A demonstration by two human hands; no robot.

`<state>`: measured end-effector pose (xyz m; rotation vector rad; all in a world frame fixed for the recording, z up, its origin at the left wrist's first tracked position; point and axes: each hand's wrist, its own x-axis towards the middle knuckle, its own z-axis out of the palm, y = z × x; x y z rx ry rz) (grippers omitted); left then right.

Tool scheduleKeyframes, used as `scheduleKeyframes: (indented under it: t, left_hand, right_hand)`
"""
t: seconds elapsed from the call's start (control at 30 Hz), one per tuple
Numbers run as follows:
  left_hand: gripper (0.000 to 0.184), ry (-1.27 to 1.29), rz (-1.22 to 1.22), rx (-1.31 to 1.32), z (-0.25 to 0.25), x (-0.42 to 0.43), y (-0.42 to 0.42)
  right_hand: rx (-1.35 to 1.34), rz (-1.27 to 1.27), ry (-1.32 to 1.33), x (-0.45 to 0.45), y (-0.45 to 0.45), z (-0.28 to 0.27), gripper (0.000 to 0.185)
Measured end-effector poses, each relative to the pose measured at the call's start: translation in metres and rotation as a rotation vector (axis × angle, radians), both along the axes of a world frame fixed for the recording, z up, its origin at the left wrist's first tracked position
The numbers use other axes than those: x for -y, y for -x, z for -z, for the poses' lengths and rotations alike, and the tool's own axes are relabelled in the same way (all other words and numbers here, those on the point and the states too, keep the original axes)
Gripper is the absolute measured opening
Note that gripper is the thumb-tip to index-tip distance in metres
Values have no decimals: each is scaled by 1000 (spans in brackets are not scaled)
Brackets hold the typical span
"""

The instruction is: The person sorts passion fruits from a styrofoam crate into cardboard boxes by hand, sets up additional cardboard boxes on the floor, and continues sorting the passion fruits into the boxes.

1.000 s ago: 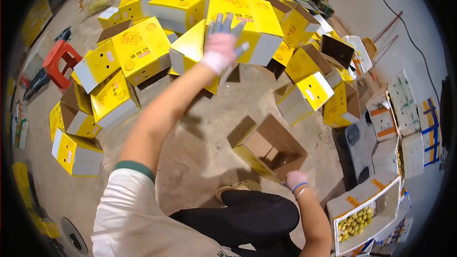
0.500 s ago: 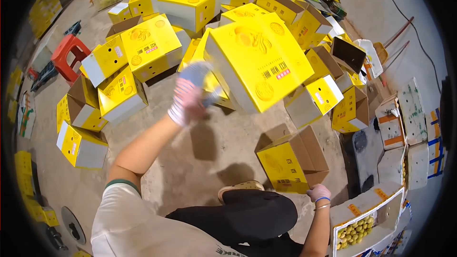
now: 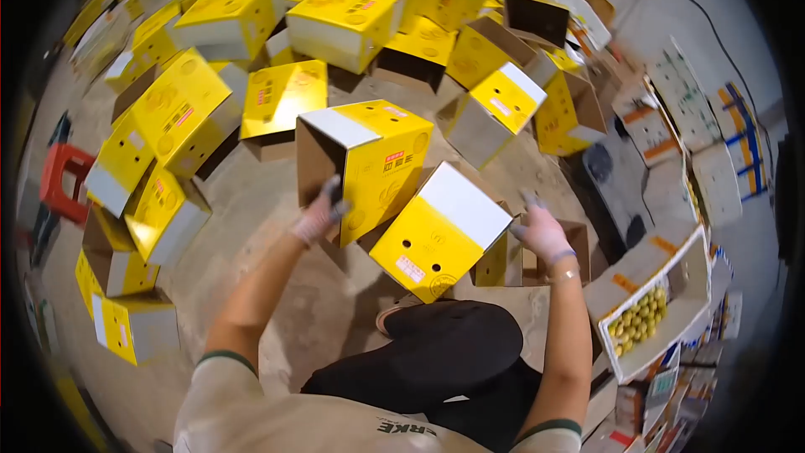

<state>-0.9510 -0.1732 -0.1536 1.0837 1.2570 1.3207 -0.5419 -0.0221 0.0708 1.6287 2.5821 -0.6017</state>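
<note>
Changes: half a second ago one big carton sat beside the blurred left hand (image 3: 321,211); now two stand between the hands, and the right hand (image 3: 543,231) has left the open carton's (image 3: 570,258) near corner
Left carton (image 3: 387,176): opening faces left, printed side towards the viewer's right; long axis unclear
Front carton (image 3: 440,231): tilted before the knee (image 3: 482,335), holed face up, long axis lower left to upper right
Left fingers: bunched at left carton's open edge, pinch can't tell
Right fingers: spread beside front carton's right corner, contact can't tell
Room: bare floor (image 3: 251,210) left of left carton; open carton crowds the right
</note>
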Motion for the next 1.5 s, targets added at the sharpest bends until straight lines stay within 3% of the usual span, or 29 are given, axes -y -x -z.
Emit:
scheduleKeyframes:
  t: [0.03, 0.07, 0.1, 0.13, 0.17, 0.23, 0.27, 0.3, 0.33, 0.37, 0.43, 0.53, 0.6, 0.63, 0.67, 0.7, 0.73, 0.77, 0.8, 0.83, 0.87, 0.9, 0.97, 1.03, 1.1, 1.17, 1.27, 1.43, 1.5]
  left_hand:
    - [97, 100, 4, -245, -16, 16, -24]
    - [96, 88, 20, -272, -13, 16, -39]
    - [95, 79, 32, -299, -11, 13, -49]
    - [82, 197, -31, -169, -7, 6, -55]
    - [82, 197, -5, -177, -5, 1, -57]
    - [61, 160, 58, -36, 6, -9, -61]
    - [45, 188, 27, -259, 51, -16, -49]
    - [40, 136, 27, -445, 25, -14, -45]
    - [38, 216, 82, -507, -54, -10, -49]
    - [36, 190, 102, -521, -92, -6, -47]
    - [35, 284, 164, -780, -139, -8, -36]
    - [43, 372, 149, -842, -141, -3, -24]
    - [43, 370, 76, -868, -113, 0, -24]
    - [44, 345, 7, -857, -92, 4, -22]
    - [46, 286, 25, -666, -73, 6, -20]
    - [49, 408, 8, -497, -68, 10, -27]
    - [52, 525, -8, -324, -71, 13, -43]
    - [57, 523, 21, -401, -77, 19, -57]
    - [59, 541, 39, -495, -85, 25, -68]
    - [61, 558, 55, -588, -89, 32, -73]
    - [49, 491, 41, -601, -63, 40, -60]
    - [49, 496, 30, -606, -44, 42, -43]
    - [35, 748, 204, -714, -24, 45, -17]
    - [26, 746, 68, -686, -48, 45, -27]
    - [29, 552, -63, -665, -30, 47, -22]
    - [32, 579, -128, -790, -26, 38, -30]
    - [35, 560, -111, -913, -70, 1, -84]
    - [30, 584, -158, -877, -58, -50, -132]
    - [23, 220, 253, -1418, -34, -69, -148]
  right_hand:
    - [103, -37, 37, -4, 11, 5, 74]
    - [206, -81, 80, -11, 16, 14, 76]
    - [90, -189, 97, -28, 11, 40, 69]
    - [-29, -295, 111, -31, 20, 38, 63]
    - [-2, -285, 203, -34, 17, 29, 53]
    - [19, -274, 324, -21, 15, 37, 41]
    - [-84, -235, 437, 1, 18, 28, 27]
    - [-41, -350, 286, 27, 25, 8, 26]
    - [-51, -537, 77, 44, 24, 21, 22]
    - [-38, -692, -128, 62, 24, 32, 14]
    - [41, -791, -272, 86, 31, 29, 6]
    - [79, -965, -278, 89, 37, 30, 8]
    - [137, -1107, -237, 90, 42, 31, 10]
    - [61, -1076, -237, 91, 40, 34, 13]
    - [-14, -1046, -238, 90, 38, 39, 16]
    - [-180, -936, -327, 86, 33, 41, 22]
    - [-170, -738, -267, 81, 26, 39, 25]
    - [-156, -542, -203, 74, 16, 36, 29]
    - [80, -347, -156, 63, -3, 41, 28]
    - [-20, -46, -278, 58, -23, 56, 23]
    - [114, 169, -246, 55, -41, 64, 18]
    - [364, 285, 27, 42, -64, 83, 24]
    - [562, 286, 356, 31, -87, 97, 30]
    - [705, 135, 476, 33, -95, 107, 31]
    - [705, 44, 363, 41, -99, 102, 28]
    - [713, -61, 191, 54, -97, 97, 25]
    - [608, -220, -55, 49, -94, 104, 22]
    - [405, 7, -322, 3, -112, 106, 16]
    - [279, 135, -348, -8, -123, 94, 22]
